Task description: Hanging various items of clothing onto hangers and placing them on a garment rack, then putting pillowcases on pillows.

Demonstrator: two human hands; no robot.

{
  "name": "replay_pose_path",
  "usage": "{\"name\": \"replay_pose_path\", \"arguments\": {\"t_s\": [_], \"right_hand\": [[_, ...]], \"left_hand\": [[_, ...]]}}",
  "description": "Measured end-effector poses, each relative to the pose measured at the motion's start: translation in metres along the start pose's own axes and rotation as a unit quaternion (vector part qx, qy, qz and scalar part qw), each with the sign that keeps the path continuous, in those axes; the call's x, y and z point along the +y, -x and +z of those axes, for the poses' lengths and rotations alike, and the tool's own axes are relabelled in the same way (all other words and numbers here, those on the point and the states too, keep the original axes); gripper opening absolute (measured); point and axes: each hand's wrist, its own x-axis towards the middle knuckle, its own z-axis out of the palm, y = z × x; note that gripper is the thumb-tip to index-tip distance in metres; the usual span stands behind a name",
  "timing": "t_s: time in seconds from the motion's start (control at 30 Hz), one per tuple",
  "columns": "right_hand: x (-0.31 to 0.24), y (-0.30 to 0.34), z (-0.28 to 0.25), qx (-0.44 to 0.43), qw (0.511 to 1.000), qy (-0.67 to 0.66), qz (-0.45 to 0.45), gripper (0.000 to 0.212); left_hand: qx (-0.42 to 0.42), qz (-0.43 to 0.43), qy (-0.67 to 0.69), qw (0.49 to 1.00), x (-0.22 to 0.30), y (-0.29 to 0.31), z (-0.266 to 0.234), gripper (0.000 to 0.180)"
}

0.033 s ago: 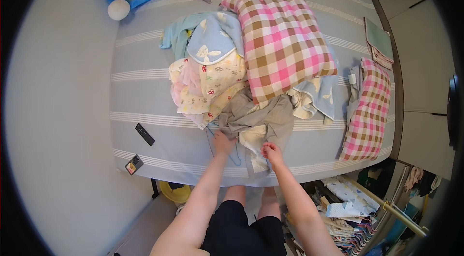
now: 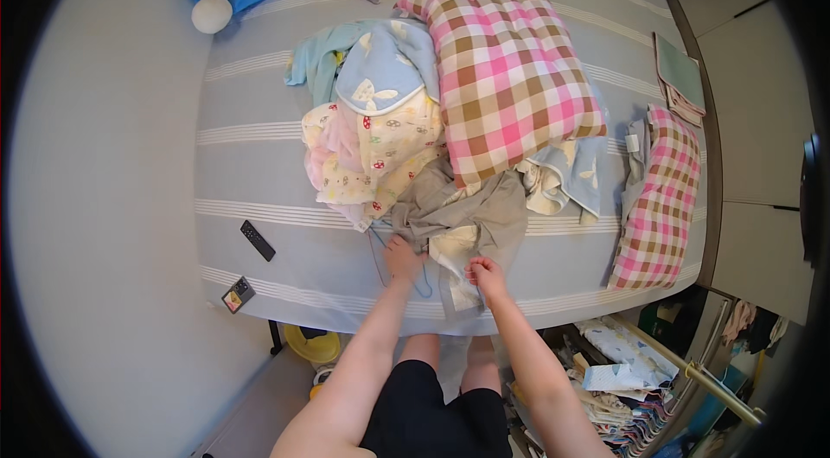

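A crumpled grey-beige garment with a cream part lies at the near side of the bed. At its left edge, my left hand is curled over a thin blue clothes hanger, whose wire shows on both sides of the hand. My right hand is closed in a pinch on the garment, beside the cream part; the cloth between its fingertips is mostly hidden. A large pink, brown and white checked pillow covers the garment's far edge.
Left of the pillow lie a blue blanket and yellow printed cloth. A remote and a small device lie at left. A second checked pillow is at right. Hanging clothes fill a rack below the bed's right edge.
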Motion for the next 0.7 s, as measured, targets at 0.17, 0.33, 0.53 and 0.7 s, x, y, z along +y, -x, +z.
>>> {"name": "replay_pose_path", "arguments": {"t_s": [0.17, 0.33, 0.53, 0.7], "right_hand": [[0.023, -0.002, 0.008, -0.007, 0.999, 0.025, 0.039, 0.015], [0.024, 0.025, 0.045, -0.033, 0.998, 0.061, -0.012, 0.017], [0.004, 0.05, 0.048, -0.075, 0.991, 0.083, -0.075, 0.019], [-0.04, 0.083, 0.026, 0.063, 0.967, -0.124, -0.213, 0.014]], "left_hand": [[-0.067, -0.098, 0.13, 0.984, 0.044, 0.03, 0.02, 0.062], [0.01, -0.047, 0.294, 0.955, 0.022, 0.08, -0.003, 0.032], [-0.067, 0.005, 0.38, 0.923, 0.079, 0.152, -0.092, 0.03], [-0.121, 0.183, 0.395, 0.892, 0.106, 0.143, -0.109, 0.031]]}}
